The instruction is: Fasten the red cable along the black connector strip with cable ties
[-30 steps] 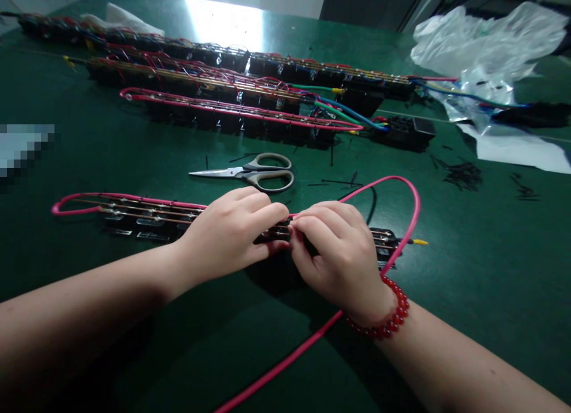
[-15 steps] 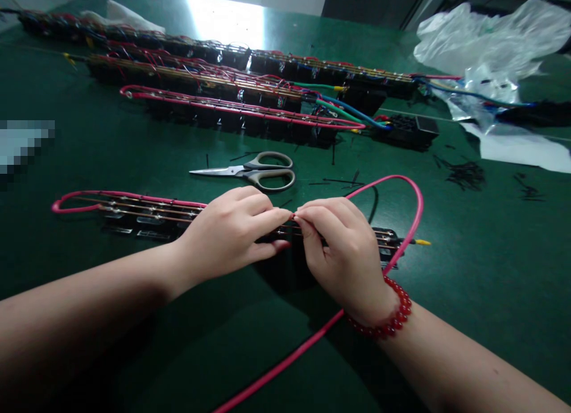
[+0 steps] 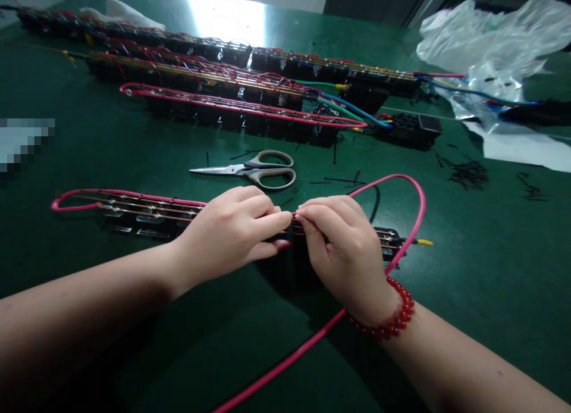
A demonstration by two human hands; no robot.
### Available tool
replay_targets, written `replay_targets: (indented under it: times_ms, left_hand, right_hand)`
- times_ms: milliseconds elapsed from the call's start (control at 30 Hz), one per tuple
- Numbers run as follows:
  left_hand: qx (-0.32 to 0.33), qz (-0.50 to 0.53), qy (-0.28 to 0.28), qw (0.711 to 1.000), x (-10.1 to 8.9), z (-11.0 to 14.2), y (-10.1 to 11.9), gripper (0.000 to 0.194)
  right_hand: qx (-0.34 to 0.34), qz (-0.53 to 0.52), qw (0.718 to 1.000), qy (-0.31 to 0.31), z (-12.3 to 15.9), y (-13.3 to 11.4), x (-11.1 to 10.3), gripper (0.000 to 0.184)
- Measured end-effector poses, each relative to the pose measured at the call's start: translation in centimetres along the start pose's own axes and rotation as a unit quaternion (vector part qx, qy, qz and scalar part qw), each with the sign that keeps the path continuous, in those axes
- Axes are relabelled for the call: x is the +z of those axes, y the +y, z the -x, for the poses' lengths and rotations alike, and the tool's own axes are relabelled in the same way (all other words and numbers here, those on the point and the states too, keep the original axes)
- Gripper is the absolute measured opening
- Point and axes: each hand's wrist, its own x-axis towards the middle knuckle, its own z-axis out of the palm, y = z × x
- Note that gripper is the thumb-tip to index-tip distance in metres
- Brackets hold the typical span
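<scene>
- Right hand point(image 3: 345, 240): thumb and forefinger tips drawn together in a close pinch at the pink cable point(image 3: 285, 362), near the left fingertips; whether they grip the cable or something tiny on it, I cannot tell
- Left hand point(image 3: 243, 225): palm down over the strip, forefinger reaching to the cable, thumb spread apart from it and lower; the other fingers are mostly hidden, so I cannot tell how firmly they hold
- Between the 2 hands, a short red bit of cable shows
- Under both hands, the black strip point(image 3: 151, 216) lies across the green table point(image 3: 468, 276), thin copper-coloured rods running along it
- The cable bends round the strip's left end, follows its far edge beneath the hands, arcs up past the right hand, then passes under the right wrist toward the bottom edge
- Right wrist: a red bead bracelet point(image 3: 404, 315)
- Strip's right end: a yellow tip point(image 3: 425, 242)
- Just beyond the hands: 1 pair of scissors point(image 3: 250, 170), blades pointing left, near scattered thin black pieces point(image 3: 343, 180)
- Farther right: a pile of similar black pieces point(image 3: 466, 172)
- Farther back: 3 wired strips point(image 3: 250, 109), roughly parallel, and crumpled clear plastic point(image 3: 482, 41) at right
</scene>
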Motion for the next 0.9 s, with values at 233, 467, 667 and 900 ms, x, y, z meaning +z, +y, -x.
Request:
replay_targets:
  times_ms: [233, 467, 667, 900]
  left_hand:
    - [-0.001, -0.027, -0.016, 1.000, -0.23, -0.01, 0.03, 0.018]
    - [-0.002, -0.033, -0.004, 0.999, 0.03, 0.04, -0.15, 0.016]
    - [-0.036, 0.005, 0.015, 0.999, 0.21, 0.10, -0.23, 0.027]
    - [-0.044, 0.006, 0.013, 0.999, 0.33, -0.15, -0.13, 0.027]
  right_hand:
    - [-0.007, 0.008, 1.000, -0.005, -0.24, -0.03, -0.18, 0.015]
    - [-0.021, 0.028, 0.999, -0.004, -0.43, -0.22, -0.33, 0.016]
    - [-0.011, 0.060, 0.997, -0.048, -0.60, -0.46, -0.64, 0.014]
    - [-0.036, 0.067, 0.993, -0.089, -0.83, -0.22, -0.99, 0.016]
